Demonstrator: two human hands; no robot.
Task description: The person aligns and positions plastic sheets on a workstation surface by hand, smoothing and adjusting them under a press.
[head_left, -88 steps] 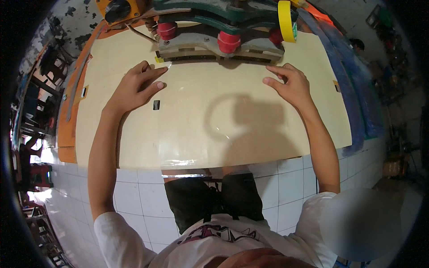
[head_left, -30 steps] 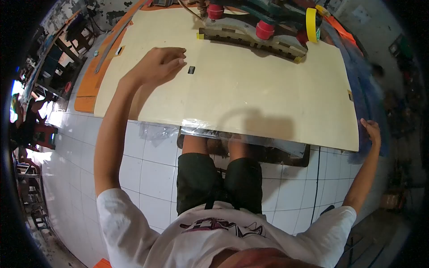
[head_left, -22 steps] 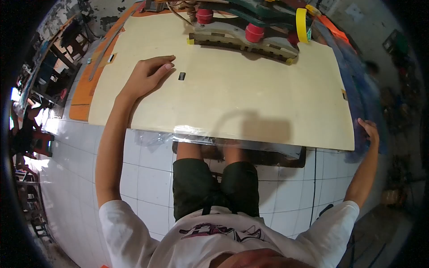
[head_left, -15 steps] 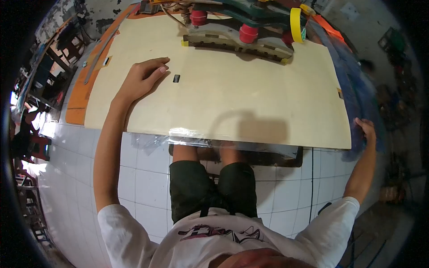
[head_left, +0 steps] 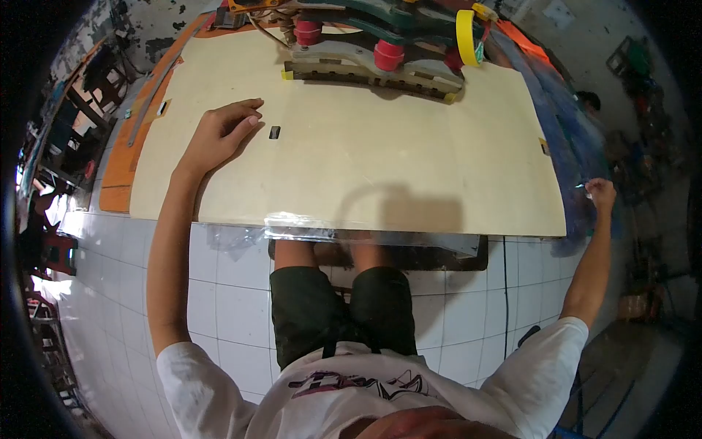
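My left hand rests on the left part of a large cream board. Its fingers are loosely bent, the thumb lies a little apart, and nothing is in it. Just right of the fingertips sits a small black rectangle. Out past the board's right edge, my right hand is closed in a pinch at bluish see-through plastic sheets. A bright glint shows at its fingertips, where the sheet's edge seems gripped; the exact hold is small and hard to make out.
A heavy press head with red knobs stands over the board's far side. A yellow tape roll hangs at its right end. Orange board shows under the left edge. Clear plastic film hangs at the near edge, above my legs.
My right hand has risen slightly and closed into a pinch at the plastic sheets. The left hand stays on the board. The whole view has shifted a little.
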